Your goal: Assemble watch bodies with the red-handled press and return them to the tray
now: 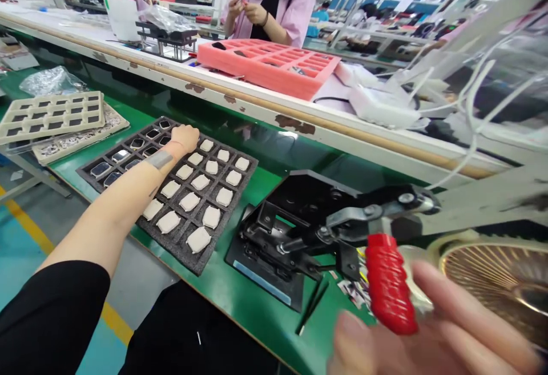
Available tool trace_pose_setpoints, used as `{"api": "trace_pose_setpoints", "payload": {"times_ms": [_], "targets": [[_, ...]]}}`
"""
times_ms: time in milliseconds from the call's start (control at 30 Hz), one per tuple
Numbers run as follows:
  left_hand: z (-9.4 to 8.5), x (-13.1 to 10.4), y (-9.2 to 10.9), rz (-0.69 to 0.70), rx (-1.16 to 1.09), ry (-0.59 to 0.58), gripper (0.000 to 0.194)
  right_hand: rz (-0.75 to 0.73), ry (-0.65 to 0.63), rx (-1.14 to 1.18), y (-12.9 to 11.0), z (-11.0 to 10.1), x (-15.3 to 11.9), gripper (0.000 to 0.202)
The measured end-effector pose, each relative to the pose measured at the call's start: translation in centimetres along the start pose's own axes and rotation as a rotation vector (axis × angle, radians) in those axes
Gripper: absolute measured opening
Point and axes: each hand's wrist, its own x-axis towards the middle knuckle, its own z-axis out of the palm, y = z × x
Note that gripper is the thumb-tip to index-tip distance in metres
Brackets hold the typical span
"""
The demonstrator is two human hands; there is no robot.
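Note:
My left hand (186, 138) reaches out over the far side of a dark grey foam tray (194, 262). Its fingers curl down into the tray, and the fingertips and anything in them are hidden. Several pale, rounded-square pieces (200, 182) fill the compartments on the tray's right. On its left lie dark, glossy pieces (101, 169) of similar shape. Close to the camera my right hand (432, 329), partly blurred, has thumb and fingers apart below and beside a red ribbed handle (390, 283). That handle belongs to a black toggle-clamp fixture (295, 232) on the green table.
Cream trays (51, 115) are stacked on the left. A pink foam tray (261, 72) rests on the raised shelf (240, 104), where a person in a pink shirt stands behind. Tweezers (312, 306) lie beside the fixture; a fan (500, 283) stands at the right.

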Motion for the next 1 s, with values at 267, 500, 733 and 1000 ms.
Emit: {"api": "trace_pose_setpoints", "payload": {"times_ms": [267, 500, 733, 1000], "targets": [[-3.1, -4.7, -0.1, 0.026, -0.418, 0.140, 0.041, 0.223, -0.603, -0.301, 4.5, -4.0, -9.6, 0.033], [-1.5, -23.0, 3.8, 0.035, -1.742, -0.245, 0.034, 0.467, -0.752, -0.188, 5.9, -3.5, -12.8, 0.032], [3.6, -34.7, 10.0, 0.105, -1.747, -0.569, 0.035, 0.830, -0.191, 0.641, 1.5, -4.6, -12.5, 0.026], [6.8, -34.6, 12.7, 0.173, -1.420, -0.623, 0.035, 0.679, -0.044, 0.524, -4.0, -0.9, -12.5, 0.024]]}}
